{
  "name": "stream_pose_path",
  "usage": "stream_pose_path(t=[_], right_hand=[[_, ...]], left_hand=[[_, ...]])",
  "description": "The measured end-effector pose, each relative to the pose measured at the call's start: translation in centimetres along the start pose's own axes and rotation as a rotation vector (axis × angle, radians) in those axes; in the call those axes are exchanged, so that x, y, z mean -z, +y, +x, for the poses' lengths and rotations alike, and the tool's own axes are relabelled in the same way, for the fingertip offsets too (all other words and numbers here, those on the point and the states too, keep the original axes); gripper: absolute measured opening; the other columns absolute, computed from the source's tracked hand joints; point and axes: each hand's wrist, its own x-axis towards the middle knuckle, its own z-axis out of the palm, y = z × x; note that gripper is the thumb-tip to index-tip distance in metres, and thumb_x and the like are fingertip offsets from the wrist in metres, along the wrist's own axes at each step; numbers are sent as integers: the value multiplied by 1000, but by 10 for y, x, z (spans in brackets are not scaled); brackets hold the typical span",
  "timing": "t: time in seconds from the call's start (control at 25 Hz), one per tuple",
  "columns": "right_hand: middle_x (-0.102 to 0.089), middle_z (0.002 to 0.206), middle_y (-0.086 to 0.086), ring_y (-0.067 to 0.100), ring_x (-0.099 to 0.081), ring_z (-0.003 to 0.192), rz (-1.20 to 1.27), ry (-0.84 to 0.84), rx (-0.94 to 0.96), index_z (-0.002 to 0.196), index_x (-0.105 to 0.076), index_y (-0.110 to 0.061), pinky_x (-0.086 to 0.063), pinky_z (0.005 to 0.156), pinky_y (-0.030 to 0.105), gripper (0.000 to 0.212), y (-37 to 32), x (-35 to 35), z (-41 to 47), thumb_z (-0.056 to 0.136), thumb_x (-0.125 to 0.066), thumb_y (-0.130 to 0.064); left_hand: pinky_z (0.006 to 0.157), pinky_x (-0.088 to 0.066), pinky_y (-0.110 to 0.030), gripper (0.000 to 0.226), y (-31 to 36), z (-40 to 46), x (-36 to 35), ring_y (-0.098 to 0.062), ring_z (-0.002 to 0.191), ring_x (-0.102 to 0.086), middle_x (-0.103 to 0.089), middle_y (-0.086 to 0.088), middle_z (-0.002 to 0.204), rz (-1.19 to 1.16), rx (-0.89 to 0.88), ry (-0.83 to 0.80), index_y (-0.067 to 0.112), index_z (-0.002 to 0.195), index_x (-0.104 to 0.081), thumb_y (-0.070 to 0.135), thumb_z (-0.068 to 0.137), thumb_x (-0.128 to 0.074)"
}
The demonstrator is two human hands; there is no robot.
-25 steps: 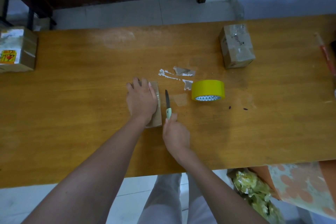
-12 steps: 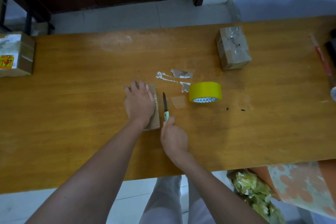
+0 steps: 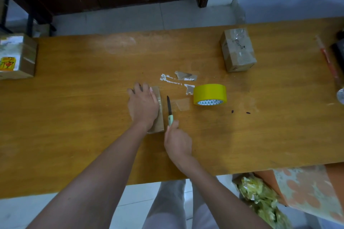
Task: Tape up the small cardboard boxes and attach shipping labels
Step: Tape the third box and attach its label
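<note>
A small cardboard box [image 3: 158, 117] lies at the middle of the wooden table [image 3: 74, 117]. My left hand [image 3: 142, 105] presses flat on top of it, fingers spread, covering most of it. My right hand [image 3: 176, 140] grips the pale green handle of a small knife [image 3: 169, 110]; its dark blade points away from me just right of the box. A roll of yellow tape [image 3: 210, 95] stands to the right of the knife. A strip of clear tape [image 3: 181, 103] lies on the table between blade and roll.
A taped cardboard box [image 3: 237, 49] sits at the back right. A larger box with a yellow sticker [image 3: 17, 56] is at the left edge. Torn tape scraps [image 3: 178, 79] lie behind the knife. A red-and-white stick [image 3: 327, 61] lies at the right edge.
Both hands, the box and the knife keep the same pose relative to each other. Only the camera view has shifted slightly.
</note>
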Motion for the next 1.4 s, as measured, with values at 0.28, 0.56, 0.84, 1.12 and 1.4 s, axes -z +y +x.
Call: stream_pose_path(t=[0.28, 0.56, 0.84, 1.12, 1.4], right_hand=[[-68, 78, 1, 15, -55, 55, 34, -59, 16, 108, -43, -16, -36, 46, 27, 23, -3, -9, -6, 105, -27, -33], [-60, 73, -2, 13, -51, 54, 196, 69, -81, 121, -44, -15, -30, 43, 24, 30, -8, 14, 3, 104, -27, -34], [-56, 121, 11, 31, -61, 93, 171, 182, 18, 130, -47, -6, -41, 65, 36, 37, -25, 50, 86, 104, -32, -28], [-56, 127, 15, 35, -61, 105, 81, 147, -85, 133, -43, -7, -48, 74, 39, 34, -23, 50, 166, 103, -39, -23], [-39, 139, 15, 32, -62, 100, 63, 140, -155, 147, -30, -9, -47, 69, 37, 49, -31, 54, 158, 103, -40, -26]], left_hand=[[63, -42, -34, 37, -2, -2, 1, -35, 101, -50, -54, -18, 118, -7, -9, 7, 5, 112, -54, 30, 102, -28], [65, -43, -35, 36, -3, 0, 1, -35, 101, -50, -54, -18, 118, -74, -2, 24, 5, 111, -55, 29, 101, -30], [61, -38, -33, 33, -2, 1, -1, -34, 98, -51, -56, -17, 114, -65, -5, 51, 6, 105, -55, 29, 100, -32], [62, -40, -33, 39, -3, -1, -5, -33, 99, -50, -54, -16, 118, -44, -5, 59, 6, 111, -56, 30, 100, -27], [62, -38, -32, 35, -2, 0, -2, -33, 98, -51, -56, -15, 116, -44, -12, 42, 6, 108, -56, 29, 100, -30]])
